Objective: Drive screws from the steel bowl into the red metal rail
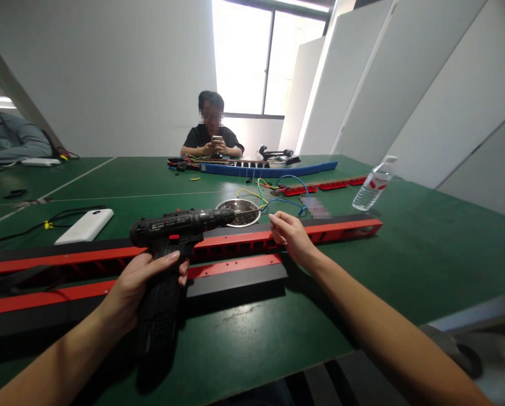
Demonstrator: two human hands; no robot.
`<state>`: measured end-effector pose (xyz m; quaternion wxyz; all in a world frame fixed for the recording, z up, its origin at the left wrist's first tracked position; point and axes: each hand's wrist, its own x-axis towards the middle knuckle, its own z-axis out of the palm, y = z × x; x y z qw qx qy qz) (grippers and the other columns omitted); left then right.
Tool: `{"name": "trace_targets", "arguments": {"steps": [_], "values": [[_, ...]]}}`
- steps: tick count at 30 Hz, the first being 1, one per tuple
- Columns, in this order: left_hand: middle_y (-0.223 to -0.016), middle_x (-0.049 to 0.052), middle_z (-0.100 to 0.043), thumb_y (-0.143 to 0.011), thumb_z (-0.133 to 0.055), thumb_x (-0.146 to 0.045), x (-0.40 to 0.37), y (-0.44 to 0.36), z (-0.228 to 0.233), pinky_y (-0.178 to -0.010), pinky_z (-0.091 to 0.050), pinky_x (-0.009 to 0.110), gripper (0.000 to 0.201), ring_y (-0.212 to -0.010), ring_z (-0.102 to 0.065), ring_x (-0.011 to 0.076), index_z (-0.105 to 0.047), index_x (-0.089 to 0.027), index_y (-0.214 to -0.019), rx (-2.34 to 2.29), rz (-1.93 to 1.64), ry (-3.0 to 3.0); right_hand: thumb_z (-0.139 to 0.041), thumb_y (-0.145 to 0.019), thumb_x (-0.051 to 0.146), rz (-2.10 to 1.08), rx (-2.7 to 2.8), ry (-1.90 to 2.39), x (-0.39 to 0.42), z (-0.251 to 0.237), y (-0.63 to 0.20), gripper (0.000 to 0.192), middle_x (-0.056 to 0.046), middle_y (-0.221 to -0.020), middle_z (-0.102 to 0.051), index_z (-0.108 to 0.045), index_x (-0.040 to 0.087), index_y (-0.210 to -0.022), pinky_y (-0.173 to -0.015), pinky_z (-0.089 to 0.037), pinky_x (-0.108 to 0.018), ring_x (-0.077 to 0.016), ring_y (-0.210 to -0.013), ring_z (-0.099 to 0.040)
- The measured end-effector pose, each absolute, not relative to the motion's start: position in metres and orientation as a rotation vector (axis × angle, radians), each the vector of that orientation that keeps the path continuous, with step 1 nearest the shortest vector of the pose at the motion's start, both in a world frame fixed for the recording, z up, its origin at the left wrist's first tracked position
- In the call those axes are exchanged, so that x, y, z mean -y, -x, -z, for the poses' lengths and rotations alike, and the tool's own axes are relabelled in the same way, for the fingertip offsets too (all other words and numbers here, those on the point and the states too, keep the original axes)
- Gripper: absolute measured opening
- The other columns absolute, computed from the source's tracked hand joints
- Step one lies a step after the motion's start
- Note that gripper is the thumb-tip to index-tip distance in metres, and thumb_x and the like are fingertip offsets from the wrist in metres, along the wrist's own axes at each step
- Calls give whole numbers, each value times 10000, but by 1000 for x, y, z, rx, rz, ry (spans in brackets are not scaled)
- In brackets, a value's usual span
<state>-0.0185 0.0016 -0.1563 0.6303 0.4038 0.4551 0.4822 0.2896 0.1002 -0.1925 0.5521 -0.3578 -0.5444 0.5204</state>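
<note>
Wrapped around the handle of a black cordless drill [174,237], the left hand [144,279] holds it upright, its chuck pointing right over a long red-and-black rail [341,228] on the green table [425,248]. Just past the chuck sits a steel bowl [240,211] of small dark screws. With arm outstretched, the right hand [290,234] rests on the rail, fingertips [274,223] pinched narrow; whether they hold anything, I cannot tell.

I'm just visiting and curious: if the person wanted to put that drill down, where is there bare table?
Bare green table lies between the forearms, in front of the near black-and-red strip. More lies right of the long red strip, below the water bottle. It is crowded around the metal bowl and loose wires.
</note>
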Motion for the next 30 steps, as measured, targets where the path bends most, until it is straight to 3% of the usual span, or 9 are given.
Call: {"name": "trace_targets", "arguments": {"steps": [9, 21, 30], "values": [[-671, 99, -710, -813, -778, -319, -2, 22, 167, -511, -525, 245, 132, -570, -652, 199, -780, -205, -748, -1042, -1052, -987, -707, -831, 548, -1381, 1187, 810, -100, 193, -285, 433, 61, -583, -413, -451, 221, -709, -417, -164, -237, -72, -439, -301], [-637, 96, -704, -782, -801, -363, -3, 23, 166, -489, -516, 243, 185, -539, -622, 182, -776, -193, -715, -1090, -1027, -1059, -700, -845, 519, -1429, 1200, 819, -95, 194, -283, 377, 35, -633, -468, -501, 217, -739, -446, -246, -234, -96, -494, -353], [-628, 123, -714, -764, -810, -290, -3, 23, 172, -495, -507, 254, 100, -555, -653, 215, -793, -207, -710, -1029, -1103, -980, -699, -846, 513, -1387, 1222, 816, -96, 195, -284, 357, 37, -639, -474, -505, 226, -757, -437, -262, -241, -100, -491, -372]]}}
